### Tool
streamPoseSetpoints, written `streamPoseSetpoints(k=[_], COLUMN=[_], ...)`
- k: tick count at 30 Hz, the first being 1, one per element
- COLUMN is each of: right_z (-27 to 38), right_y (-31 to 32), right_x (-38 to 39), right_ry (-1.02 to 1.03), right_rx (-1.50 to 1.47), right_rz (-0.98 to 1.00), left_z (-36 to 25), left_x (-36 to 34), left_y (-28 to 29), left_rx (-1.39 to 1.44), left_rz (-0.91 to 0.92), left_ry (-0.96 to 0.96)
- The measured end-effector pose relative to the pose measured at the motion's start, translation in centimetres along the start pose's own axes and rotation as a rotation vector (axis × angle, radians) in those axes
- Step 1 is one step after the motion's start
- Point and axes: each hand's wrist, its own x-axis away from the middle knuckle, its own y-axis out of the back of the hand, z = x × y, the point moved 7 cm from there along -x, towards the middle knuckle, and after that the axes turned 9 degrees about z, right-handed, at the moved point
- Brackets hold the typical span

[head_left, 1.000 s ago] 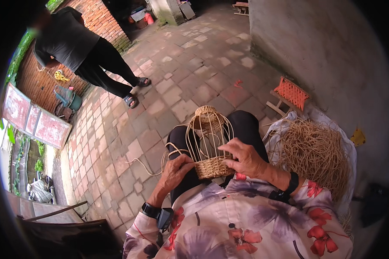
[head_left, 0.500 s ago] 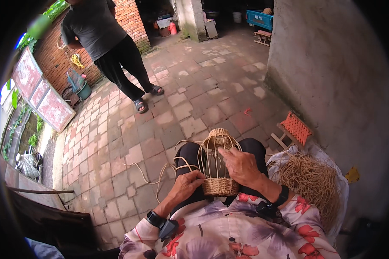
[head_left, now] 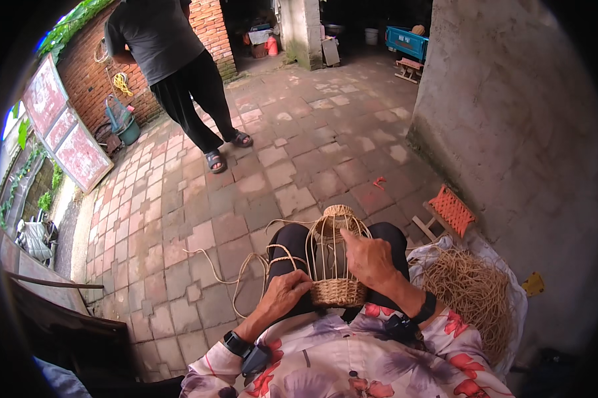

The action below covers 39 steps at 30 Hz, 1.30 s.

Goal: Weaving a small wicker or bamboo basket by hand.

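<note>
On my feed the half-woven basket point(head_left: 337, 262) sits upright on the lap, a little below the middle of the picture, its woven band at the bottom and bare ribs arching up to a small woven cap. My left hand point(head_left: 287, 293) lies at about eight o'clock from the basket, fingers curled shut against the left edge of the woven band, pinching it together with a strand of cane point(head_left: 236, 278) that loops out over the knee toward nine o'clock onto the brick paving point(head_left: 199, 199). My right hand point(head_left: 370, 260) sits at three o'clock from the basket — palm down, fingers bent loosely, the forefinger stretched up along the right-hand ribs and touching them; I cannot tell whether it grips a rib or only rests there. A bundle of loose cane point(head_left: 471, 292) lies just beside my right arm, at four o'clock. A small orange stool point(head_left: 450, 211) stands near the wall at two o'clock. Another person point(head_left: 176, 66) stands well apart at eleven o'clock.
</note>
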Motion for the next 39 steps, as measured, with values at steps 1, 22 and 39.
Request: streamPoseSetpoints(k=[1, 22, 39], right_z=[-0.2, 1.7, 2.1], right_y=[0.6, -0.3, -0.3], right_x=[-0.7, 2.2, 4.4], right_ry=[-0.033, 0.01, 0.096], right_rx=[-0.003, 0.01, -0.106], right_rz=[-0.016, 0.215, 0.209], left_z=[0.2, 0.7, 1.1], left_x=[0.1, -0.3, -0.3], left_y=[0.0, -0.1, 0.3], left_rx=[-0.006, 0.004, -0.054], left_rz=[-0.012, -0.037, -0.023], left_ry=[-0.009, -0.065, -0.07])
